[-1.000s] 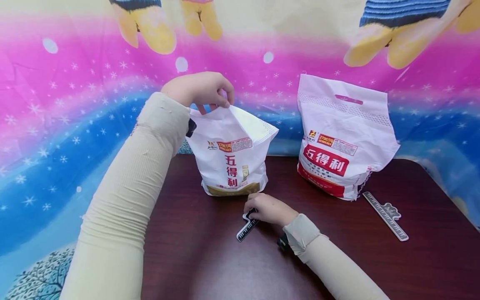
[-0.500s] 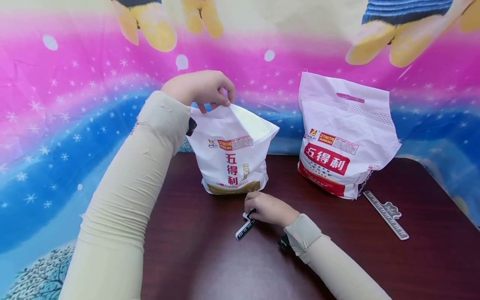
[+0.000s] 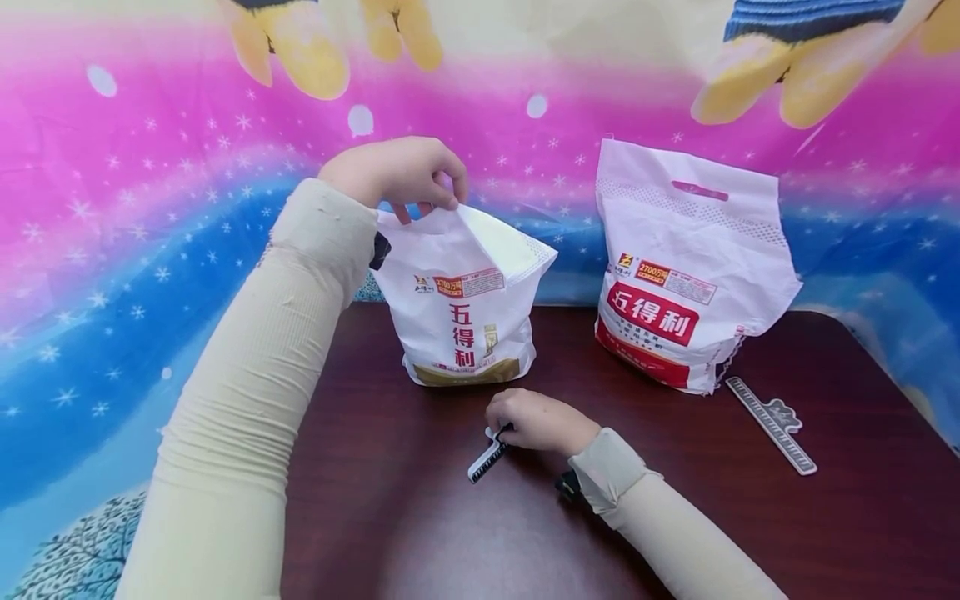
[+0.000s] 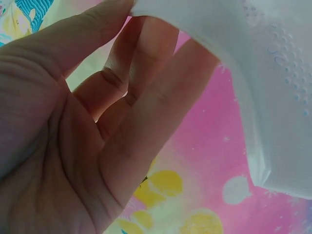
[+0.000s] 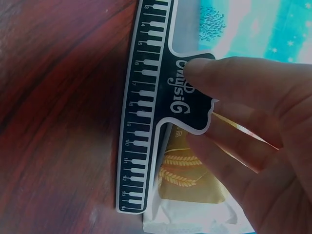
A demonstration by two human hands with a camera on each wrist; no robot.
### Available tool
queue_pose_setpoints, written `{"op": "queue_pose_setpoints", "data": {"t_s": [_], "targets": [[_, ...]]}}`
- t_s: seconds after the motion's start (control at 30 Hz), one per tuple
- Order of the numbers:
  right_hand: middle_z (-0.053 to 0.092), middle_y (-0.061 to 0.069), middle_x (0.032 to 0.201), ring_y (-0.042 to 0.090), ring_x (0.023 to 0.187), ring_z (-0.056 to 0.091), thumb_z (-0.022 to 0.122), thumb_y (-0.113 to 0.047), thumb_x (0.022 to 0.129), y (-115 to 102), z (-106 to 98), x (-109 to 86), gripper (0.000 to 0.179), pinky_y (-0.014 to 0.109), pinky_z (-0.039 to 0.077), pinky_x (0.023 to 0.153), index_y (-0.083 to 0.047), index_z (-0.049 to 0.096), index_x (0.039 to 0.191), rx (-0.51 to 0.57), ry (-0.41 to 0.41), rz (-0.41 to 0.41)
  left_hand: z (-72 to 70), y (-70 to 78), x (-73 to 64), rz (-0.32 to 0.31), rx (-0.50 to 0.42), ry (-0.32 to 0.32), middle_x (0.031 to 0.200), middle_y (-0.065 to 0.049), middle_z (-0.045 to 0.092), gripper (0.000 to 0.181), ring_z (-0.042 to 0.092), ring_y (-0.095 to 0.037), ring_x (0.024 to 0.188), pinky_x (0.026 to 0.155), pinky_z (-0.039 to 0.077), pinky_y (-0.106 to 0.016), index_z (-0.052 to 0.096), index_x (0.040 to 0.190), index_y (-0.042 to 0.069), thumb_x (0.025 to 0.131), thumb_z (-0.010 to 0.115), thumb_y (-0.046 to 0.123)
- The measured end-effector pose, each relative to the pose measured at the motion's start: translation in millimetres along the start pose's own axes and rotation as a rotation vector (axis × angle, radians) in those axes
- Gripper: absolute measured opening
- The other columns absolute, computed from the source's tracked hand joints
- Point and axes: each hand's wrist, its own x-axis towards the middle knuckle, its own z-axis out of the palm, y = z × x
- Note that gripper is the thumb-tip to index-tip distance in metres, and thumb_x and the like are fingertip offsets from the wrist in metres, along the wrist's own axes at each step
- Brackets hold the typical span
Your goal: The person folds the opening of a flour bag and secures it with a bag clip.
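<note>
A white flour bag (image 3: 420,321) with red lettering and a gold base stands upright on the table. My left hand (image 3: 408,179) pinches its top edge between thumb and fingertips; the white cloth (image 4: 209,24) curves away from them in the left wrist view. The rest of the bag's mouth folds down at the right, partly open. In front of the bag, my right hand (image 3: 543,421) holds a black clip (image 3: 487,462) with a piano-key and ruler pattern. Seen from the right wrist, thumb and fingers pinch the tab of this clip (image 5: 141,92), marked "Music".
A second flour bag (image 3: 693,250) with a handle slot and red label stands to the right. Beside it a grey piano-key clip (image 3: 772,425) lies flat on the dark wooden table (image 3: 390,517). A colourful printed cloth (image 3: 525,67) hangs right behind the table.
My right hand has shifted slightly toward me, away from the bag, with the clip tilting a little. The left hand keeps its pinch on the bag's edge.
</note>
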Motion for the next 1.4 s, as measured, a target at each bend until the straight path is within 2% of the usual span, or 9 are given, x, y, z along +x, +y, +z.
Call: {"op": "queue_pose_setpoints", "data": {"t_s": [0.2, 0.6, 1.0, 1.4], "targets": [[0.065, 0.000, 0.091, 0.017, 0.084, 0.061, 0.075, 0.001, 0.087, -2, -1, -2.4, 0.014, 0.024, 0.054, 0.078, -0.011, 0.071, 0.095, 0.015, 0.004, -0.013, -0.9, 0.6, -0.8, -0.004, -0.003, -0.001, 0.105, -0.013, 0.057, 0.022, 0.056, -0.027, 0.092, 0.080, 0.059, -0.041, 0.064, 0.125, 0.011, 0.104, 0.057, 0.016], [0.067, 0.003, 0.102, 0.014, 0.092, 0.062, 0.076, -0.001, 0.088, -5, -1, -6.9, 0.025, 0.029, 0.056, 0.087, -0.007, 0.072, 0.111, 0.023, 0.001, 0.033, -0.1, 1.8, -1.5, -0.007, -0.007, 0.000, 0.098, -0.013, 0.055, 0.021, 0.055, -0.028, 0.088, 0.080, 0.059, -0.041, 0.064, 0.123, 0.011, 0.104, 0.057, 0.016], [0.068, 0.005, 0.103, 0.013, 0.092, 0.064, 0.077, -0.002, 0.088, -8, -2, -9.7, 0.022, 0.027, 0.056, 0.086, -0.006, 0.076, 0.110, -0.014, -0.006, 0.011, 0.0, 1.2, -1.2, 0.003, -0.001, 0.010, 0.099, -0.014, 0.056, 0.021, 0.056, -0.027, 0.088, 0.079, 0.059, -0.041, 0.064, 0.123, 0.011, 0.104, 0.057, 0.016], [0.070, 0.003, 0.104, 0.011, 0.093, 0.064, 0.077, 0.000, 0.088, -7, -1, -13.7, 0.022, 0.025, 0.056, 0.087, -0.008, 0.077, 0.108, 0.008, -0.013, 0.003, -1.8, 3.0, -0.4, 0.008, 0.001, 0.046, 0.120, -0.012, 0.057, 0.020, 0.060, -0.032, 0.100, 0.081, 0.058, -0.042, 0.065, 0.122, 0.011, 0.104, 0.058, 0.015]]}}
